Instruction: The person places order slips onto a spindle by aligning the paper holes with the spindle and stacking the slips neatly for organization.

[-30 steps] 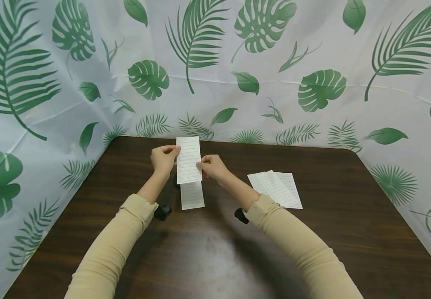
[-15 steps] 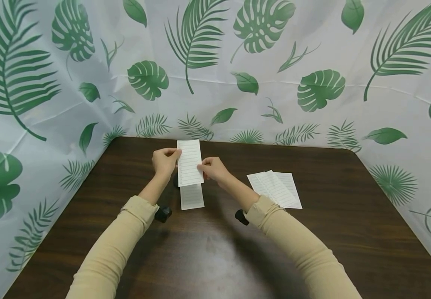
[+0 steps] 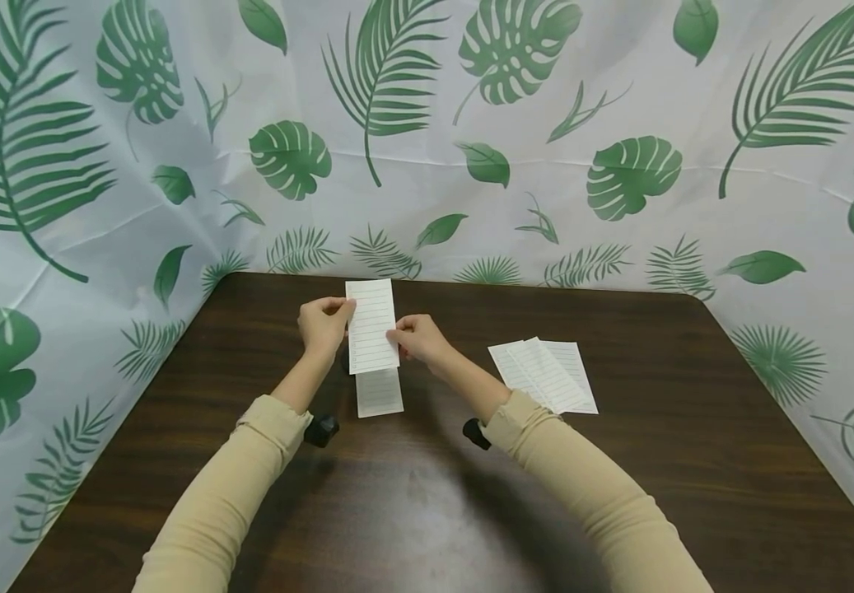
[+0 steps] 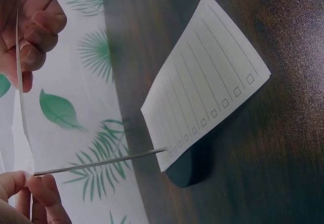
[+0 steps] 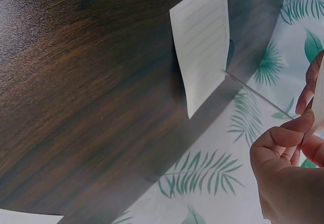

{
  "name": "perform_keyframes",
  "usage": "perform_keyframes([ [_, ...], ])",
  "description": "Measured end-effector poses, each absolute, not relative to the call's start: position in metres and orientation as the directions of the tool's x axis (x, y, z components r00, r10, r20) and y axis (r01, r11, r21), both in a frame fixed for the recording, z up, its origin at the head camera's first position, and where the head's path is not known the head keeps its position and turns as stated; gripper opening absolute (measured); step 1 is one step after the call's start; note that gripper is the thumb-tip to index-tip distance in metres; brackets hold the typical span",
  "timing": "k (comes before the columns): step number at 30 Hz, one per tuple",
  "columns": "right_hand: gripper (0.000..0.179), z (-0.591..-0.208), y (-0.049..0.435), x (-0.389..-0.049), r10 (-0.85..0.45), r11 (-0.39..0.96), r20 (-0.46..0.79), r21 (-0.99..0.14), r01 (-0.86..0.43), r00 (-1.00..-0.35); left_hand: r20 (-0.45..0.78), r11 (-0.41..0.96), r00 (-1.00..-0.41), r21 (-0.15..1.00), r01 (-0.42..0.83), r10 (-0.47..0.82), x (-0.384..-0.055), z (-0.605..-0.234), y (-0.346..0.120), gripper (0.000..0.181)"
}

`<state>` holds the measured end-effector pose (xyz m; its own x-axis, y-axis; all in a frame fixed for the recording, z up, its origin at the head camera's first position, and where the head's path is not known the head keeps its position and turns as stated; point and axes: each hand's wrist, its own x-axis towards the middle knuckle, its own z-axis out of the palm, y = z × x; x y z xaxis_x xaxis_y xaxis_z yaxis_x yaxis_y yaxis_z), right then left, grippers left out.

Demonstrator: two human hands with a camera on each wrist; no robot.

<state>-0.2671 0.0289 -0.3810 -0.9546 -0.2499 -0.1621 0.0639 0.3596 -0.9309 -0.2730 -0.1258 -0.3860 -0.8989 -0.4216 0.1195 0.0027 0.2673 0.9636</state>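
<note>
My left hand pinches a lined white paper slip at its left edge. Lower on the right edge, my right hand pinches the same slip between thumb and fingers. Below hangs a second slip, printed with lines and small boxes and pierced near one end by a thin metal rod. This is a paper spike with a dark base on the table. In the left wrist view the rod runs up to the held slip, right at the left fingertips. The head view hides the rod behind the paper.
Several more lined slips lie overlapping on the brown wooden table, right of the hands. A white curtain with green leaves rises behind the table's back edge. Black wrist cameras hang under both wrists.
Both hands have lowered the held slip a little and it now overlaps more of the slip below in the head view. The slips on the right have not moved.
</note>
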Motion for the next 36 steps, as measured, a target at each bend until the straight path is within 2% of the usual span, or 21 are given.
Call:
perform_keyframes([
  [5,0.016,-0.38,0.028,-0.267,-0.254,0.351,-0.153,-0.935,0.056,-0.955,0.132,0.278,-0.889,0.961,0.005,-0.44,-0.274,-0.386,-0.126,0.022],
  [14,0.017,-0.382,0.028,-0.271,-0.238,0.362,-0.207,-0.926,0.111,-0.949,-0.037,0.082,-0.919,0.994,-0.075,-0.392,-0.278,-0.384,-0.13,0.026],
  [20,0.018,-0.39,0.03,-0.276,-0.248,0.358,-0.264,-0.919,0.165,-0.932,-0.016,0.125,-0.925,0.99,-0.068,-0.379,-0.279,-0.383,-0.129,0.024],
  [25,0.021,-0.395,0.03,-0.276,-0.256,0.384,-0.264,-0.911,0.153,-0.93,-0.022,0.142,-0.923,0.986,-0.082,-0.384,-0.28,-0.387,-0.129,0.024],
  [36,0.019,-0.427,0.034,-0.284,-0.251,0.447,-0.299,-0.879,0.164,-0.921,-0.082,0.213,-0.915,0.961,-0.178,-0.394,-0.281,-0.419,-0.129,0.024],
])
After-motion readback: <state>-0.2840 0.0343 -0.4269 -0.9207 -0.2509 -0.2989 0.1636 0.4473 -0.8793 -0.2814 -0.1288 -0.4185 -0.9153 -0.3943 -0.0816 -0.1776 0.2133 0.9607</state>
